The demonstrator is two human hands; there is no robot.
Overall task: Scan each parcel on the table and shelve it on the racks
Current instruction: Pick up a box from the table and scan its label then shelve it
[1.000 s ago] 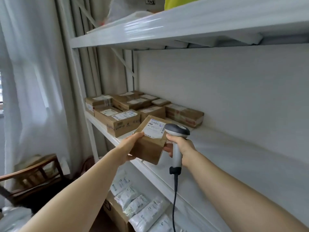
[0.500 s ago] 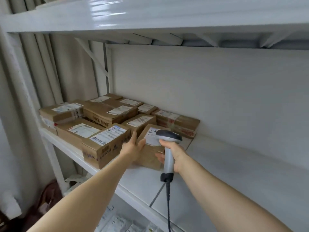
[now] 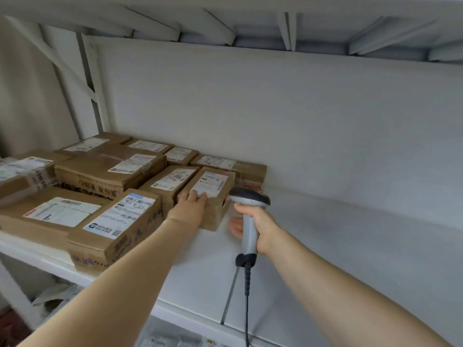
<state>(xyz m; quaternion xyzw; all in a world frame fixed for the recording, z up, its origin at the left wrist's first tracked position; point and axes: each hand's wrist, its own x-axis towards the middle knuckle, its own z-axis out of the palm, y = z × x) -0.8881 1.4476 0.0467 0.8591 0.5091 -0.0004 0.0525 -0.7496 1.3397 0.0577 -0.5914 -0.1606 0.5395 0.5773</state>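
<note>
Left hand [image 3: 191, 206] presses one parcel [image 3: 212, 182], right hand [image 3: 261, 222] grips one scanner [image 3: 249, 199].

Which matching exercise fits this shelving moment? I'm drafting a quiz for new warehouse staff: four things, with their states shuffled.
Things:
1 left hand
2 right hand
3 rightmost front parcel
4 scanner cable

States:
A hangs below the shelf edge
B grips the scanner
C lies flat on the shelf
D rests straight-fingered on a parcel

Pairs: 1-D, 2-B, 3-C, 4-A.
</note>
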